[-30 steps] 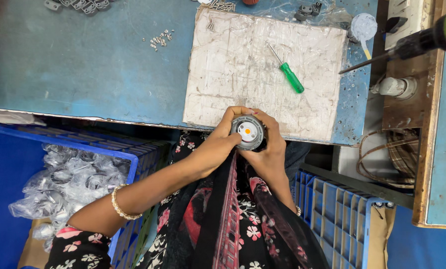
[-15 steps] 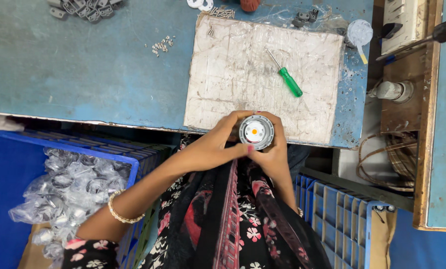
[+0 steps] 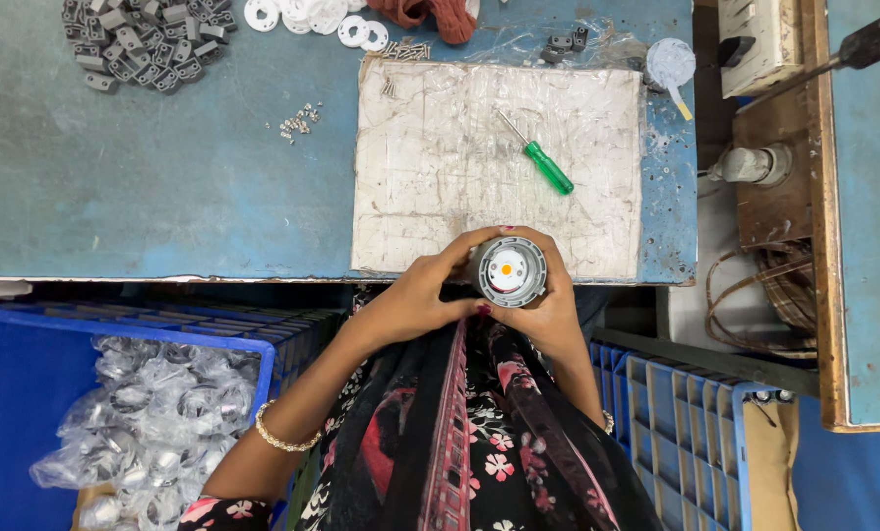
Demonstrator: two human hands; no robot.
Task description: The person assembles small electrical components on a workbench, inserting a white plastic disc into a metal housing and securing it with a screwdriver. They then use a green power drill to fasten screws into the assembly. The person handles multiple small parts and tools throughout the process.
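Round grey fitting (image 3: 508,271) with a white face and an orange dot at its middle sits cupped between both hands, just off the near edge of the blue workbench (image 3: 164,197) and above the person's flowered lap. Left hand (image 3: 422,293) wraps its fingers around the fitting's left side and over its top, pressed against the rim; right hand (image 3: 548,307) closes around the right side and underneath, so the two hands pinch the piece between them. A gold bangle (image 3: 280,441) circles the left wrist. Left of the fitting, below the bench edge, a blue crate (image 3: 27,393) holds clear bags of shiny metal parts (image 3: 145,433); right of it stands a second blue slatted crate (image 3: 691,433). Just beyond the fitting lies a scuffed white board (image 3: 440,167) on the bench, and on it, beyond and slightly right of the fitting, a green-handled screwdriver (image 3: 540,155). Farther out and to the left rest a small scatter of screws (image 3: 297,120), a heap of grey plastic blocks (image 3: 140,44) and several white rings (image 3: 312,15) near the far edge
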